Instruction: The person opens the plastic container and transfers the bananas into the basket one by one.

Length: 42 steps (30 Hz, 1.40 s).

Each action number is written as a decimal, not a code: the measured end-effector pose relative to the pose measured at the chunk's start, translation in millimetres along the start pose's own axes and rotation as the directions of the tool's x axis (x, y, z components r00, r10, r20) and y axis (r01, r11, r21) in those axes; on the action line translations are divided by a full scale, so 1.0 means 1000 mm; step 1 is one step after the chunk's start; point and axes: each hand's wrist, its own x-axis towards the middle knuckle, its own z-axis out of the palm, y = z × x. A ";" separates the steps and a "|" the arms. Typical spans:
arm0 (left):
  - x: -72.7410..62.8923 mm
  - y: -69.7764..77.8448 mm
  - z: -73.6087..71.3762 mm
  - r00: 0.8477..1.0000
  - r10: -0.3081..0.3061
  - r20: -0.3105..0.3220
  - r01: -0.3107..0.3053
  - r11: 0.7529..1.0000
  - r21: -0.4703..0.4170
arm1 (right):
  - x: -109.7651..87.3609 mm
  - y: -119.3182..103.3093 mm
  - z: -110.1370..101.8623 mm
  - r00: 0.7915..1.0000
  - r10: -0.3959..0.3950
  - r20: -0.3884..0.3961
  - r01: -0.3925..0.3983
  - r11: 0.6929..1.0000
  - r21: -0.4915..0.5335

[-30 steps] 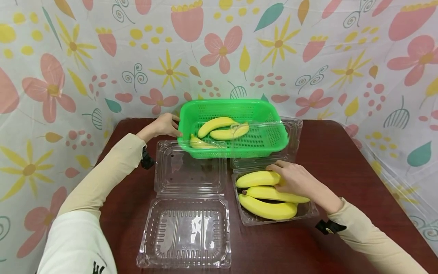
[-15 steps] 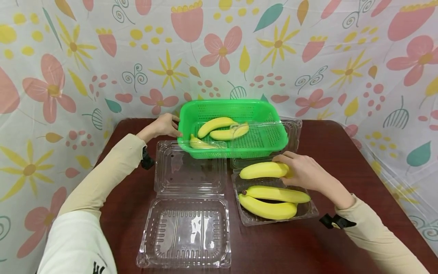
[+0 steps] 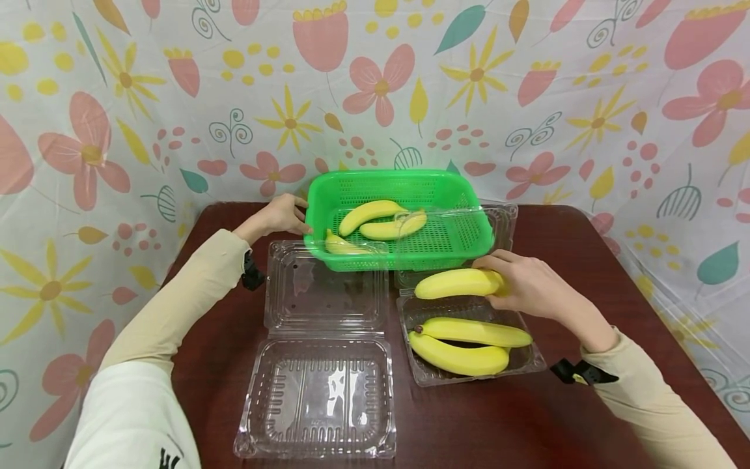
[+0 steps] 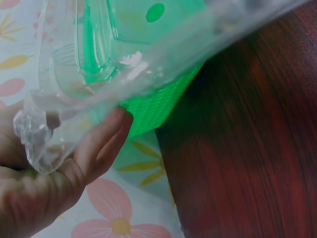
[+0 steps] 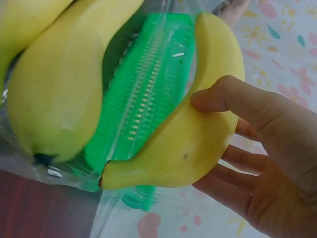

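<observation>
My right hand (image 3: 530, 283) holds a yellow banana (image 3: 454, 283) above the back of the right clear plastic clamshell box (image 3: 418, 371). In the right wrist view, the thumb (image 5: 213, 99) presses one side of that banana while the fingers lie behind it. Two more bananas (image 3: 459, 358) lie in the box below. At the left end of the green basket (image 3: 401, 262), my left hand (image 3: 281, 213) touches the outer wall. Its fingers look nearly straight in the left wrist view, partly behind a clear lid (image 4: 133, 74). Several bananas (image 3: 369, 213) lie inside the basket.
A second clamshell box (image 3: 316, 397) stands open at the front left, its lid (image 3: 328, 286) leaning back toward the basket. The right box's raised lid (image 3: 500, 228) overlaps the basket's front. Dark red wooden table (image 3: 457, 423); a flowered curtain (image 3: 375, 85) hangs behind.
My right hand has lifted the rear banana from the right box and moved it back and slightly right. The other two bananas and my left hand have stayed in place.
</observation>
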 end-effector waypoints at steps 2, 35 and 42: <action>0.000 0.001 0.000 1.000 -0.007 -0.004 0.007 1.000 -0.002 | 0.001 0.001 -0.003 1.000 -0.009 -0.012 0.009 1.000 -0.002; -0.001 0.002 0.002 1.000 -0.025 0.000 0.025 0.999 0.035 | 0.014 0.004 -0.035 0.992 -0.036 -0.118 0.036 0.999 -0.001; -0.002 0.006 0.002 1.000 -0.025 -0.012 0.025 0.996 0.081 | 0.016 0.006 -0.043 0.988 -0.027 -0.149 0.025 1.000 -0.013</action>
